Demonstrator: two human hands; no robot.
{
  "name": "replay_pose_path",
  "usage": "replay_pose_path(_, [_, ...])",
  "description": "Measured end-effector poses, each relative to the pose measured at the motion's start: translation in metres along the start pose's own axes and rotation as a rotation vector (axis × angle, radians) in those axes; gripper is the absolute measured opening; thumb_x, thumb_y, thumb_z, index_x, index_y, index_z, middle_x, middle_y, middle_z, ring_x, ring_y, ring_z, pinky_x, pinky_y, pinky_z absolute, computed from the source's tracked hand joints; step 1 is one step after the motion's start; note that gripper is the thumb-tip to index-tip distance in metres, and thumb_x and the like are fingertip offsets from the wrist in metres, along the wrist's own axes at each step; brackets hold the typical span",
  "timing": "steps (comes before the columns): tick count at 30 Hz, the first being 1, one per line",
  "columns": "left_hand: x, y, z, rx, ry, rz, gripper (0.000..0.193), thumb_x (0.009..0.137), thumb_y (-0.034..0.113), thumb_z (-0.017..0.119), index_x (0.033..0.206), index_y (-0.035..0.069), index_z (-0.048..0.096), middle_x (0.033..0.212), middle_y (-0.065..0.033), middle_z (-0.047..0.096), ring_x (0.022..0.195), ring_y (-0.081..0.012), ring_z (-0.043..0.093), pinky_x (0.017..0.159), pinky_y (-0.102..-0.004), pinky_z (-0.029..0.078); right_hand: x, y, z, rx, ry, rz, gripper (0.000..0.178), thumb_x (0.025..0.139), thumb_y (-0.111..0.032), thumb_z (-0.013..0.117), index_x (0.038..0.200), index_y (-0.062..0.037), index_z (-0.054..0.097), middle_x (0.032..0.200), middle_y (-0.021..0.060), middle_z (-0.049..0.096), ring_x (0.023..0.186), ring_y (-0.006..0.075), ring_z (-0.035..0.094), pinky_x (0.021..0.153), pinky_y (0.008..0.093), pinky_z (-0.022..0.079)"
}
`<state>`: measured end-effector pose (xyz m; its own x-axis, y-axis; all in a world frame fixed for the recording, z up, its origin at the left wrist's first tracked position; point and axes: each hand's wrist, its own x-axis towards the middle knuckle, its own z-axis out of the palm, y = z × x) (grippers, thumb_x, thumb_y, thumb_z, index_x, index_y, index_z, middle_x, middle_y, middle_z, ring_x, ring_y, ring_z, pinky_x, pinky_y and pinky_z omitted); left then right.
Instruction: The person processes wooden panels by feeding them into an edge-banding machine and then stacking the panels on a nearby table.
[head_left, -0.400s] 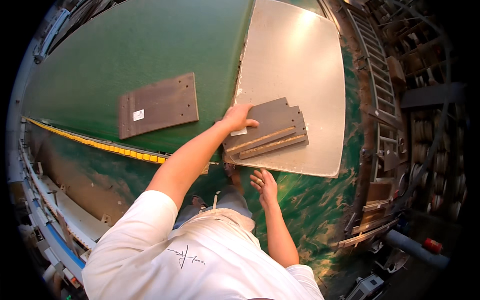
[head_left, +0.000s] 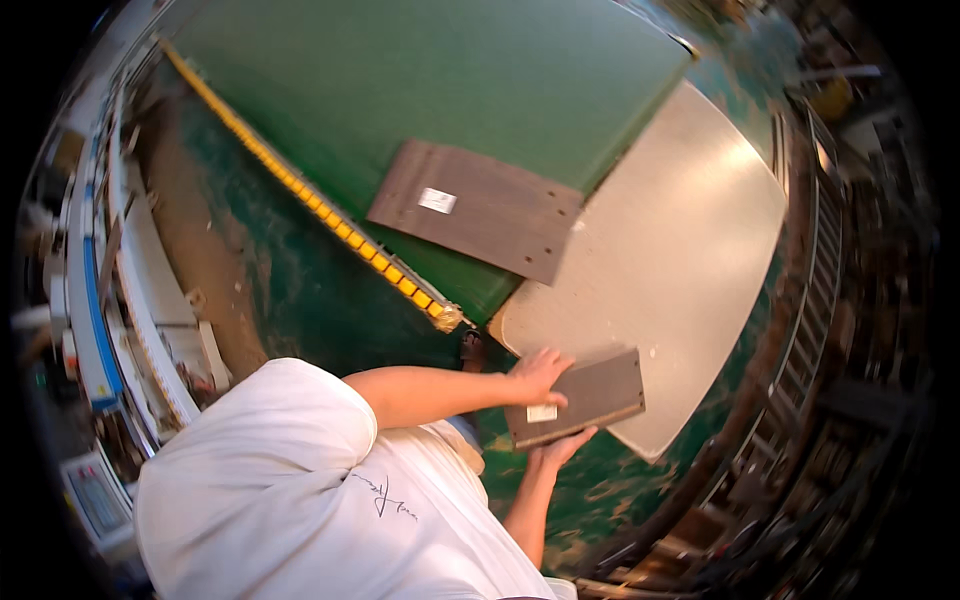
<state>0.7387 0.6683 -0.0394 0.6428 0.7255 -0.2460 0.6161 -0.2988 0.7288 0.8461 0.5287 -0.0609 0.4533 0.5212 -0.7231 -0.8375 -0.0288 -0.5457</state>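
A small stack of brown boards (head_left: 607, 392) with a white label and small holes is between my two hands at the near edge of the metal tabletop. My left hand (head_left: 540, 380) grips its left end, the thumb on the top face by the label. Under the near long edge, my right hand (head_left: 563, 450) holds the stack from below, its fingers partly hidden. A larger brown board (head_left: 485, 212), with a white label and several holes, lies on the green conveyor belt (head_left: 500, 90). Its right end reaches past the belt's edge toward the metal tabletop (head_left: 690, 270).
A yellow segmented strip (head_left: 320, 212) runs along the belt's left side and ends near me. Off to the right is a ladder-like roller frame (head_left: 815, 290). Machine rails (head_left: 150, 290) stand at the left, above a green, dusty floor (head_left: 330, 325).
My view has turned. The fanned boards are now squared together and drawn toward me, and my right hand has come up to them. The larger board has moved right along the belt.
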Motion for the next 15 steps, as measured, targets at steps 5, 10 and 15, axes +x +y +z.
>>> replay_pose_path(5, [-0.072, -0.001, -0.018, -0.337, -0.015, -0.052, 0.084, 0.074, 0.041, 0.081, 0.143, 0.009, 0.045, 0.129, -0.0176, 0.049, 0.125, -0.0361, 0.045, 0.104, -0.0450, 0.042, -0.049, 0.024, -0.004, -0.245, 0.048, -0.240, 0.087, 0.096, -0.072, 0.030, 0.154, -0.0074, 0.027, 0.154, 0.0170, 0.034, 0.138, 0.0357, 0.040, 0.113, 0.0500, 0.038])
replay_pose_path(10, [-0.160, -0.045, -0.098, -0.451, 0.417, -0.182, 0.088, 0.076, 0.060, 0.076, 0.140, 0.005, 0.049, 0.122, -0.0168, 0.054, 0.118, -0.0341, 0.051, 0.100, -0.0429, 0.044, -0.129, 0.062, 0.104, -0.392, -0.405, -0.258, 0.089, 0.094, -0.072, 0.039, 0.153, -0.0066, 0.027, 0.152, 0.0172, 0.035, 0.137, 0.0367, 0.040, 0.112, 0.0516, 0.039])
replay_pose_path(15, [-0.345, -0.102, -0.184, -1.012, 0.719, -0.151, 0.075, 0.079, 0.043, 0.081, 0.137, 0.004, 0.052, 0.124, -0.0138, 0.064, 0.113, -0.0228, 0.061, 0.095, -0.0365, 0.049, -0.223, 0.156, 0.174, -0.616, -0.823, -0.060, 0.076, 0.100, -0.061, 0.039, 0.152, -0.0061, 0.031, 0.151, 0.0170, 0.038, 0.136, 0.0344, 0.040, 0.111, 0.0493, 0.039])
